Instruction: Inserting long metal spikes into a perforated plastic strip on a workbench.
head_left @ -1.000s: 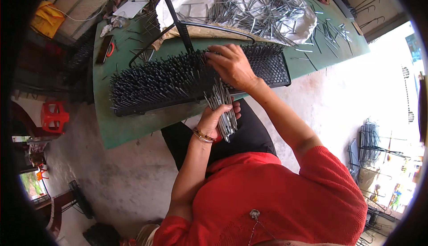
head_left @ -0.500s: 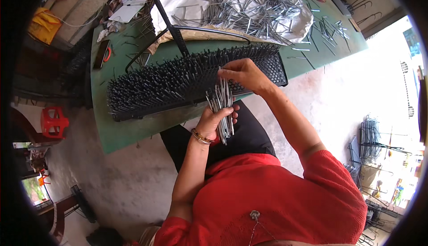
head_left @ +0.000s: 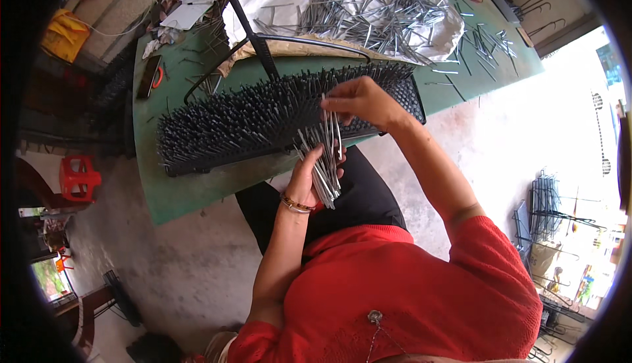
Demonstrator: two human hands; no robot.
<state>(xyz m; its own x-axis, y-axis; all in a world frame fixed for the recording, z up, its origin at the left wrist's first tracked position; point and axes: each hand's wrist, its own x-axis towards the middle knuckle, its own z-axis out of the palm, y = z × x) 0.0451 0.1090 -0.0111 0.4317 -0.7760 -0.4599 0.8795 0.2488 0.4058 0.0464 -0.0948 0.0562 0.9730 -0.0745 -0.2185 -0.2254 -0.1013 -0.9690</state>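
My left hand, below the front edge of the rack, is closed round a bundle of thin metal rods. Some rods fan out above its thumb. My right hand pinches the upper ends of a few metal rods between thumb and fingers; their lower ends reach down to the left hand. Just beyond both hands lies a long black perforated rack. Dark-tipped rods stand close together in its left and middle parts, while open holes show at its right end, partly behind my right hand.
A green table carries the rack. Behind it, a white sheet holds a heap of loose metal rods. A black metal frame rises over the rack. At left are orange-handled scissors and a red stool.
My right hand has shifted slightly and now draws a few rods upward, apart from the bundle. The rods in my left hand have spread and tilted leftward at the top.
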